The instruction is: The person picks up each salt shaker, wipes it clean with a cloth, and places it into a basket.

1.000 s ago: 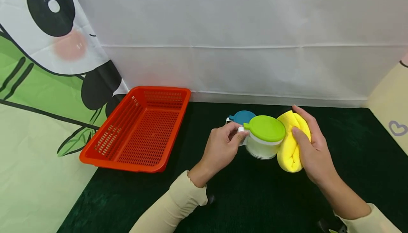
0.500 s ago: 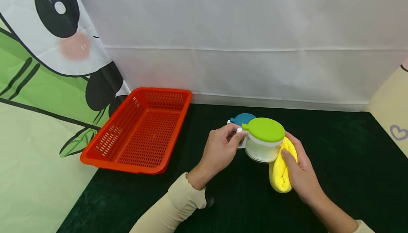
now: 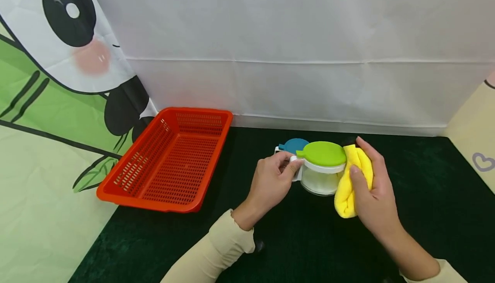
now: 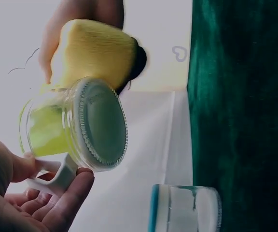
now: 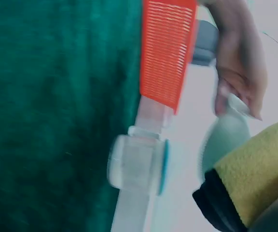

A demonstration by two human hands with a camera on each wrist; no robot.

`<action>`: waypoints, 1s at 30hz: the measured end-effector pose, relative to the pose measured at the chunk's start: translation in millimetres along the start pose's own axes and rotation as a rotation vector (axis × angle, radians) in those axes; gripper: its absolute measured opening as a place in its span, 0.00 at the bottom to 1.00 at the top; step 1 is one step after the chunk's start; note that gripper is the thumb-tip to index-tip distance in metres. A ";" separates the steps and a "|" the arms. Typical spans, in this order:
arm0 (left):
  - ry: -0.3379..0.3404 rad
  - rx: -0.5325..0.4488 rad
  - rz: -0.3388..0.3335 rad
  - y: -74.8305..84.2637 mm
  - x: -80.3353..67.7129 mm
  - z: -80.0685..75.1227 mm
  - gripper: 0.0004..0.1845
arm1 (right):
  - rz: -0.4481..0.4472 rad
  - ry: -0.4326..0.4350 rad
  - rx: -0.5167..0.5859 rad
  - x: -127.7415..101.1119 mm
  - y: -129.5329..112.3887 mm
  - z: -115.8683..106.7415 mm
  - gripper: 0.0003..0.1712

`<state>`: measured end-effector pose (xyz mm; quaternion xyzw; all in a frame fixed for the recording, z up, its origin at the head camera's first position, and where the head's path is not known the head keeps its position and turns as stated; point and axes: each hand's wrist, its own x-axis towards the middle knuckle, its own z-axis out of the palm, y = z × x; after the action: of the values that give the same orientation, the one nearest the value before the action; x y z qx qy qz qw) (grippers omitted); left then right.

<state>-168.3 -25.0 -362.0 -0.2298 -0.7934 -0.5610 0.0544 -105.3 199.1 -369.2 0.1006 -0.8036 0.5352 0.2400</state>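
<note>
- Green-lidded jar (image 3: 322, 169), a clear glass pot with a white side handle, is held just above the dark green worktop (image 3: 417, 197), right of centre and in front of the white backdrop.
- Left hand (image 3: 270, 184) pinches the jar's white handle (image 3: 294, 167) between thumb and curled fingers; seen from the left wrist, the jar lies on its side in that view, base toward the camera.
- Right hand (image 3: 373, 192) wraps a folded yellow cloth (image 3: 349, 184) and presses it against the jar's right wall, so the cloth sits directly opposite the handle grip, the jar between the two hands.
- Jar's axis stands roughly upright in the head view, green lid (image 3: 324, 153) closed on top; its contents cannot be made out through the glass.
- Second jar with a blue lid (image 3: 294, 144) stands on the worktop just behind the first, lid on, touched by neither hand.
- Red basket (image 3: 170, 156) of perforated plastic lies well to the left, near the panda print, with nothing visible inside it.
</note>
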 end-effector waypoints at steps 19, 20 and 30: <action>0.024 0.008 0.002 0.4 5.2 3.0 0.12 | -0.130 0.061 -0.073 -4.1 3.8 10.7 0.39; 0.025 0.007 0.006 0.5 5.6 4.2 0.12 | -0.148 0.072 -0.082 -2.3 2.3 10.0 0.39; 0.073 -0.006 -0.005 5.7 10.2 -4.7 0.12 | -0.092 -0.024 -0.255 -33.1 12.4 18.2 0.42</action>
<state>-175.8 -24.7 -351.8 -0.2074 -0.7898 -0.5715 0.0813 -86.9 184.5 -401.2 0.1123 -0.8624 0.4162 0.2653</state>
